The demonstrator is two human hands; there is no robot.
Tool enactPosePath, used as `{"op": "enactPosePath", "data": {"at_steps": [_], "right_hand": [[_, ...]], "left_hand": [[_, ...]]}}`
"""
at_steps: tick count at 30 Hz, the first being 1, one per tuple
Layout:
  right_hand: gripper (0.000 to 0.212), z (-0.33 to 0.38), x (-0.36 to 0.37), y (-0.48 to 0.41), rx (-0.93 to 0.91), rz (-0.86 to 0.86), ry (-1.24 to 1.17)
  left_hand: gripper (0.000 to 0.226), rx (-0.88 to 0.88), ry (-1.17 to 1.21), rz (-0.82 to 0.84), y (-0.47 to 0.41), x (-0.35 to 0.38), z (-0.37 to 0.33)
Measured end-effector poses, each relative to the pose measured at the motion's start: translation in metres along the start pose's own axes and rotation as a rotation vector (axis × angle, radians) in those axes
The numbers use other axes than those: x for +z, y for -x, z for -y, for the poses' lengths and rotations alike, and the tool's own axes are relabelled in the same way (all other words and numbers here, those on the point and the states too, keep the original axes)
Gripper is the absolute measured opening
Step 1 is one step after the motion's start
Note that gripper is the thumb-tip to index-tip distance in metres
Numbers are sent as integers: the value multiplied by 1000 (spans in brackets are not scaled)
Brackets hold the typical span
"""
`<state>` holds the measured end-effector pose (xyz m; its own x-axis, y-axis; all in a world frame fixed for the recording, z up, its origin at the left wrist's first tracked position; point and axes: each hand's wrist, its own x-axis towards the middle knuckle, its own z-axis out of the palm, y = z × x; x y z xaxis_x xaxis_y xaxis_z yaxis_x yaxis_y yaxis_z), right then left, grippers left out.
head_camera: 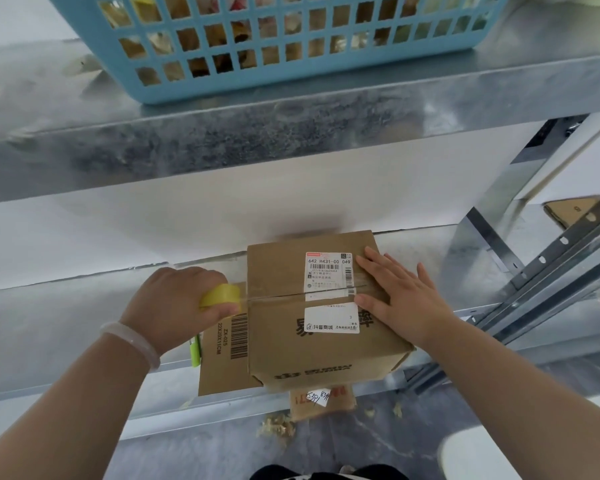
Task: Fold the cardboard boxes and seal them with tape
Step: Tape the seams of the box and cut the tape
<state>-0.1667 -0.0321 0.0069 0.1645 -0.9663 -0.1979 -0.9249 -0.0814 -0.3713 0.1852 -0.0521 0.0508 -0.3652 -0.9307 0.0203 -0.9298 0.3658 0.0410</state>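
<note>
The box sat closed on the shelf, atop a flat carton, with clear tape stretched along its top seam to the left edge. Your right hand lay flat, fingers straight, pressing down the box's right side; your left hand gripped the yellow roll just off the left edge. Judged step: laying the seam strip. To do it well, you needed a low, taut roll, the strip centred on the seam and carried over onto the side wall, then rubbed flat before cutting. A blue basket stood on the shelf above.
</note>
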Motion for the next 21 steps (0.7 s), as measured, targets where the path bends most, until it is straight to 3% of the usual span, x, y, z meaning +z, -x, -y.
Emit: {"op": "enactPosePath", "data": {"at_steps": [2,10,16,18,21], "right_hand": [[72,0,-1,1,1,4,5],[70,2,-1,1,10,33,45],[52,8,-4,4,-1,71,162],[49,10,-6,5,0,61,205],[74,17,-4,4,-18,21,330]], "left_hand": [[72,11,-11,12,-2,9,2],[72,27,8,82,-10,31,8],[60,35,10,138,-13,39,5],[47,45,-26,159,-14,39,3],[30,58,-81,173,-16,37,-1]]}}
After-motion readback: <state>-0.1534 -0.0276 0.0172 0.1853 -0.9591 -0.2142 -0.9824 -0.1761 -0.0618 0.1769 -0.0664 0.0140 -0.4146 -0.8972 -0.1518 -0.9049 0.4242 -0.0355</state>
